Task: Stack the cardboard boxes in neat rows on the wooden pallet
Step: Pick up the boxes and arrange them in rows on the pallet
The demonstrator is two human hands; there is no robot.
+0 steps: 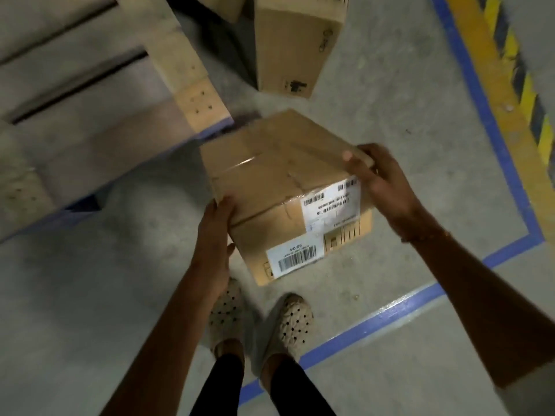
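— Forearms come first, reaching down from the bottom edge; the left hand [214, 235] grips the near-left corner of the taped box [285, 190], thumb on the top face and fingers down the side; does the other hold as well?

— It does; the right hand [381, 181] grips the far-right corner, thumb on top; so the hands sit well apart, at opposite corners, with the box clamped between them; it looks carried rather than resting, though I cannot tell for sure.

— Where does the box go from here?

— To the wooden pallet [99, 94], which lies up and to the left; its nearest corner block is just beside the box's far-left corner; the left hand is on the pallet side.

— And the box's lie?

— Turned diagonally to the pallet's edge; I judge it needs a twist to square up before it is set down; the boards in view carry no boxes.

— Anything else about?

— A second cardboard box [295, 46] stands on the concrete floor [405, 121] beyond; blue floor tape [486, 115] runs along the right.
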